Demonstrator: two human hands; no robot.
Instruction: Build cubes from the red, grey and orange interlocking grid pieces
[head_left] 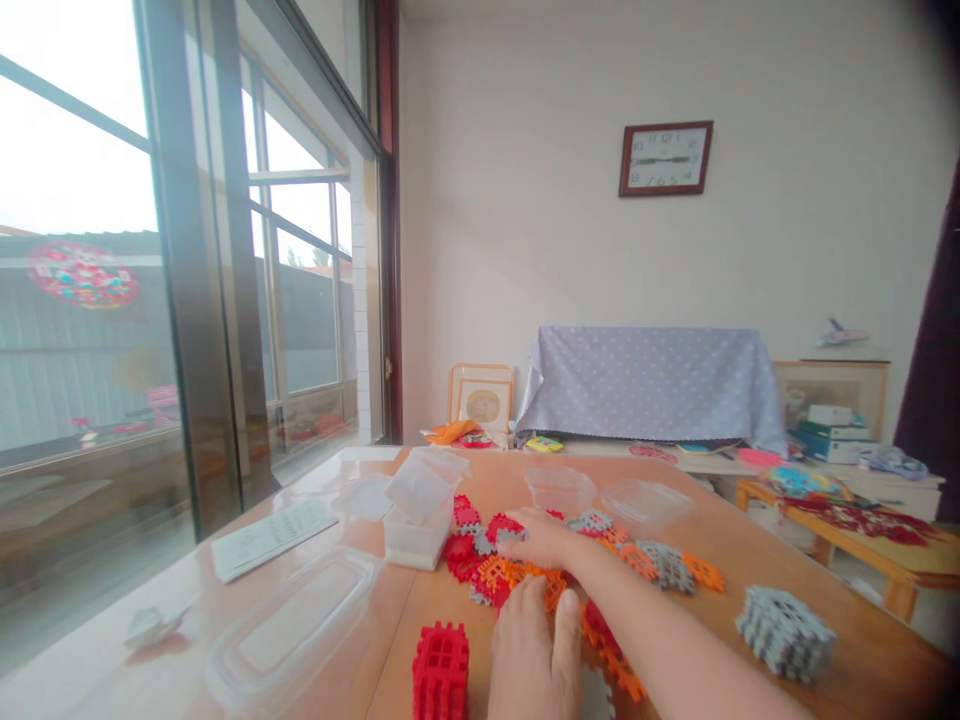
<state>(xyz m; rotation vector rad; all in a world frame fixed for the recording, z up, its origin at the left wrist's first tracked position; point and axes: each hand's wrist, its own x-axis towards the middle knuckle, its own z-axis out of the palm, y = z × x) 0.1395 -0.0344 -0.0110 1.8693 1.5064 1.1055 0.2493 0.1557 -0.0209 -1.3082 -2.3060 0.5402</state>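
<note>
Loose plastic interlocking pieces with toothed edges lie in a pile on the table: red pieces (461, 558), orange pieces (494, 573) and grey pieces (664, 566). My right hand (541, 538) reaches across the pile, its fingers stretched out to the left over red and grey pieces. Closer to me is my left hand (529, 645), palm down, thumb apart, fingertips by the orange pieces; its underside is hidden. A stack of red pieces (440, 668) stands left of it. To the right of my right forearm sits a stack of grey pieces (784, 632).
Clear plastic boxes (414, 540) stand left of the pile, with a large clear lid (296, 625) nearer. A booklet (274, 540) and a small crumpled wrapper (154, 627) lie at the left. Behind the pile are a clear tub (559, 488) and another lid (646, 500).
</note>
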